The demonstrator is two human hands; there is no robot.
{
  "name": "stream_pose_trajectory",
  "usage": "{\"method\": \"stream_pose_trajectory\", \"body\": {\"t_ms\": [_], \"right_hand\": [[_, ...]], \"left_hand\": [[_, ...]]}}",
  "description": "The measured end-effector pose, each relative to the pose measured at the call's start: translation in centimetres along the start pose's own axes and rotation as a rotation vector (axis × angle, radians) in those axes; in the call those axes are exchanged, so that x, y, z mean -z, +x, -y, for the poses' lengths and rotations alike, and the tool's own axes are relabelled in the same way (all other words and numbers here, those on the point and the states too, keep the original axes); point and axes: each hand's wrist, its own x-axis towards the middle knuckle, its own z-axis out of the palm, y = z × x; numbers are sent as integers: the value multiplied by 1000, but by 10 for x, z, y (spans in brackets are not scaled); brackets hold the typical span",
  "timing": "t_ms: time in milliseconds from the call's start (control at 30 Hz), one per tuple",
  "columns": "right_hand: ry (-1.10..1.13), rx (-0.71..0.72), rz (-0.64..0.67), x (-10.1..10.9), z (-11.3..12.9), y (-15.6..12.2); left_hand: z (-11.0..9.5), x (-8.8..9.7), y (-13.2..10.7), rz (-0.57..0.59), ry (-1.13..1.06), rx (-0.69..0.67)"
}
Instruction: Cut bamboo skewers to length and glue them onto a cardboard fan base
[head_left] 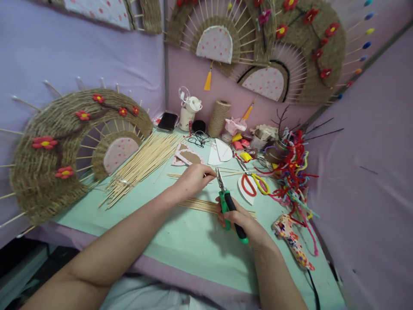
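Observation:
My left hand (192, 178) is closed in a pinch on what looks like a thin bamboo stick, mostly hidden by the fingers. Just right of those fingertips are the metal jaws of a pair of pliers (225, 202) with green and black handles. My right hand (237, 217) is wrapped round these handles. Whether the jaws touch the stick is too small to tell. Under and between my hands, a row of bamboo sticks (198, 205) lies on the light green tabletop (193, 245). More stick ends (173, 175) show left of my left hand.
A large bundle of bamboo sticks (145, 161) lies left, before a twine-wrapped fan (48, 125). Orange-and-yellow scissors (253, 184), white paper pieces (219, 153), a twine spool (219, 118) and a white bottle (189, 115) stand behind. Fuzzy wires (293, 172) and a flowered glue gun (292, 241) are right.

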Motion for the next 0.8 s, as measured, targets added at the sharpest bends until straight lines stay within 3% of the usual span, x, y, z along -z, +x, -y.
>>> {"method": "stream_pose_trajectory", "body": {"t_ms": [800], "right_hand": [[-30,-26,7,-2,2,0]], "left_hand": [[-3,-3,-2,18,51,10]]}}
